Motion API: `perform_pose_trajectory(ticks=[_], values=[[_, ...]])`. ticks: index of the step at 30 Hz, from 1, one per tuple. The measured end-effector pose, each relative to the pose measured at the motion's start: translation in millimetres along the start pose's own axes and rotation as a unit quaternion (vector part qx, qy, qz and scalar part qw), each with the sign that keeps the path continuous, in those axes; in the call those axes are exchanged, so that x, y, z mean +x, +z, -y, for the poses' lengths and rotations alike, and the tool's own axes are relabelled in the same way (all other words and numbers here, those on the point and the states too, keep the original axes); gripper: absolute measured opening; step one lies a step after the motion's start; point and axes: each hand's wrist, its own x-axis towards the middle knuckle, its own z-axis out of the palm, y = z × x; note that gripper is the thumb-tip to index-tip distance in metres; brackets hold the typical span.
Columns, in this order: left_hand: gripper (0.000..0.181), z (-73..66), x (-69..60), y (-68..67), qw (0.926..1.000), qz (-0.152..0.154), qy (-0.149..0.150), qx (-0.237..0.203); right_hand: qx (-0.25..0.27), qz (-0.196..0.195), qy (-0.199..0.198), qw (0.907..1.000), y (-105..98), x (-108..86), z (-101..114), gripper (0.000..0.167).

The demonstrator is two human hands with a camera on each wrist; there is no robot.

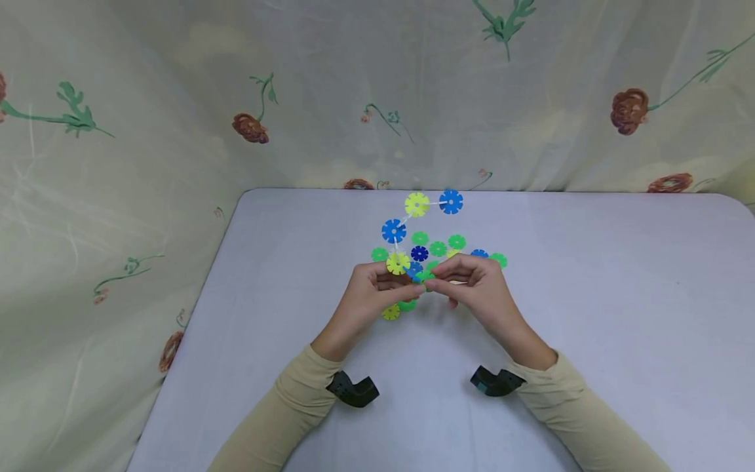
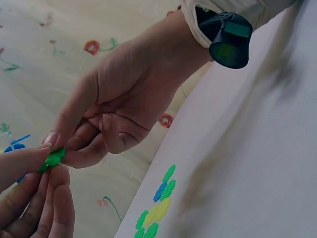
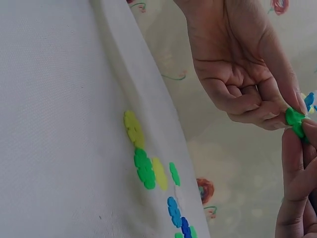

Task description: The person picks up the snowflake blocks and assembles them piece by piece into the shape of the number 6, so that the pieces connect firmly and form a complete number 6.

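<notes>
Both your forearms reach forward and inward over the white table [image 1: 619, 314], so that your hands meet fingertip to fingertip near its middle, wrists well apart. Your left hand [image 1: 375, 293] pinches a bright green notched plastic disc [image 1: 423, 276] with the thumb stretched toward the right, the other fingers bent beneath. Your right hand [image 1: 476, 287] closes thumb and forefinger on the same green piece from the other side, its remaining fingers folded in. That piece sits between your two sets of fingertips, raised above the tabletop; whether it is one disc or two overlapping, you cannot tell.

Just beyond your left fingers runs a zigzag chain of yellow and blue notched discs [image 1: 393, 231] linked by thin white pieces; whether it joins the green piece is hidden. Loose green, yellow and blue discs [image 1: 438, 249] lie around and behind your hands.

Your beige sleeves [image 1: 569, 396] end at the wrists, each with a curved black wrist device [image 1: 352, 389] on its inner side. The right one bears a teal panel [image 2: 237, 29]; any lettering on it is too small to read.
</notes>
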Motion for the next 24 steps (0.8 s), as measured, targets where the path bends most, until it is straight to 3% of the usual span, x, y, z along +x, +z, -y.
perform_pose_trajectory(ticks=[7,24], values=[[0.022,-1.2,-0.9,0.5,0.9999,-0.011,-0.010,0.006,-0.009,-0.003,-0.006,0.9999,1.0,0.5,-2.0,0.015],[0.019,-2.0,-0.2,-0.3,0.9998,-0.019,0.006,0.003,-0.032,0.010,-0.006,0.9994,-4.8,0.6,2.1,0.020]])
